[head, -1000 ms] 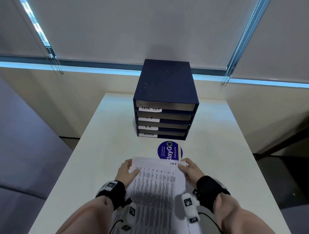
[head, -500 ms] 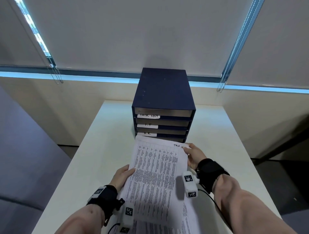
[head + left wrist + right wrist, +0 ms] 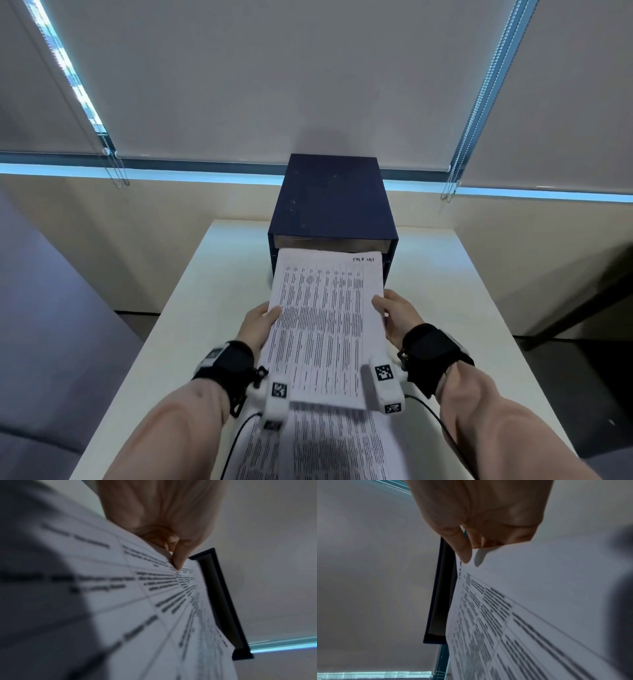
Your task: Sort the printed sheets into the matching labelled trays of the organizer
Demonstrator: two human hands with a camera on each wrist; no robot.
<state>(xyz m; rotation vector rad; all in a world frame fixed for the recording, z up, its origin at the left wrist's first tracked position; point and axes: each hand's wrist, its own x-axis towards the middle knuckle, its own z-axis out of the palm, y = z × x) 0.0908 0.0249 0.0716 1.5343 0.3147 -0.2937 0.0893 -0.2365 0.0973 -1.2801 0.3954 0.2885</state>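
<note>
A dark blue organizer [image 3: 334, 202] stands at the far end of the white counter [image 3: 459, 308], its open front facing the person. A printed sheet [image 3: 327, 325], covered in columns of small text and with a handwritten heading at its far right corner, is held in the air in front of the organizer, and its far edge sits right at the mouth of the organizer's top tray [image 3: 332, 244]; whether that edge has passed inside the tray cannot be told. The sheet covers the lower trays and their labels. The left hand [image 3: 256, 323] pinches the sheet's left edge, thumb on the printed face and the other fingers beneath, as the left wrist view shows with the thumb [image 3: 178, 559] pressed onto the paper. The right hand [image 3: 397, 317] grips the right edge in the same way, its thumb [image 3: 462, 547] on top of the sheet in the right wrist view. Nearer the person than the organizer, more printed sheets [image 3: 315, 445] lie flat on the counter beneath the raised one. Behind the organizer, closed roller blinds [image 3: 274, 78] hang with a bright strip of window below them.
</note>
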